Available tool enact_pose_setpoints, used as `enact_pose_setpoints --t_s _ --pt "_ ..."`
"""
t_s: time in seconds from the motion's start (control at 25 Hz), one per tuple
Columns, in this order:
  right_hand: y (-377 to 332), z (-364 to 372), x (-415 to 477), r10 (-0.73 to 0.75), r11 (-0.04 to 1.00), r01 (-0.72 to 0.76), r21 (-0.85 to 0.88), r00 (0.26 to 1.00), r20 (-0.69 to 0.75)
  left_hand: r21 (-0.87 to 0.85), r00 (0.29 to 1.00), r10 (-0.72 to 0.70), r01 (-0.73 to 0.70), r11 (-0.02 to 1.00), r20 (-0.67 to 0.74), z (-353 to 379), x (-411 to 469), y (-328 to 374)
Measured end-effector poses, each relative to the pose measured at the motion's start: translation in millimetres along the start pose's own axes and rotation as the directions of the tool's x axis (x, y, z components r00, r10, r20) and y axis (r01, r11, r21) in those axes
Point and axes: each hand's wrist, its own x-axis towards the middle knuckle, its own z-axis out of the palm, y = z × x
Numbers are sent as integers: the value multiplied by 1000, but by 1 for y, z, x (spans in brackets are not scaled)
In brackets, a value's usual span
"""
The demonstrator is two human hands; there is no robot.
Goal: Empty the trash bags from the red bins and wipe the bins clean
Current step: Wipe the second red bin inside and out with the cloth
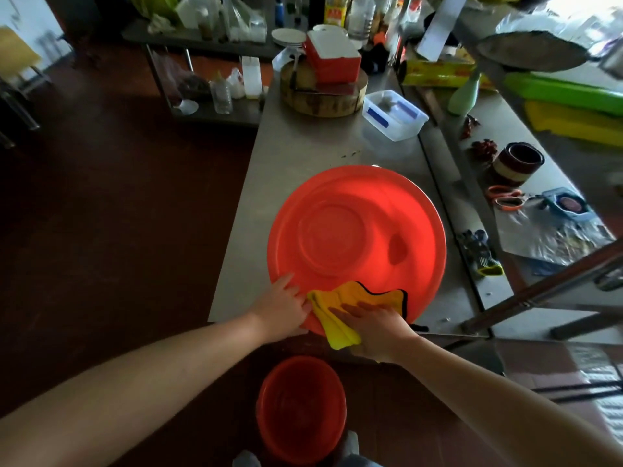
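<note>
A large round red lid (357, 230) lies flat on the steel table (296, 153), near its front edge. My left hand (281, 306) rests flat on the lid's near-left rim with fingers spread. My right hand (379, 326) presses a yellow cloth (340, 311) with a dark edge onto the lid's near rim. A red bin (301, 409) stands open on the floor below the table, right in front of me. No bag shows inside it.
On the table behind the lid sit a clear plastic tub (394, 114), a wooden chopping block (323, 92) and a red and white box (332, 60). To the right are orange scissors (505, 197), a brown roll (517, 161) and gloves (482, 252). Dark red floor lies to the left.
</note>
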Motion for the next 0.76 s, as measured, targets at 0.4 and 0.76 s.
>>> enact_pose_setpoints --t_s 0.4,0.76 --pt "52 -4 -17 -65 953 87 -289 994 87 259 986 154 -134 956 -58 -11 -1 -76" --pt "40 -6 -18 -3 894 4 -448 1000 2 299 986 161 -142 944 -38 -25 3 -69"
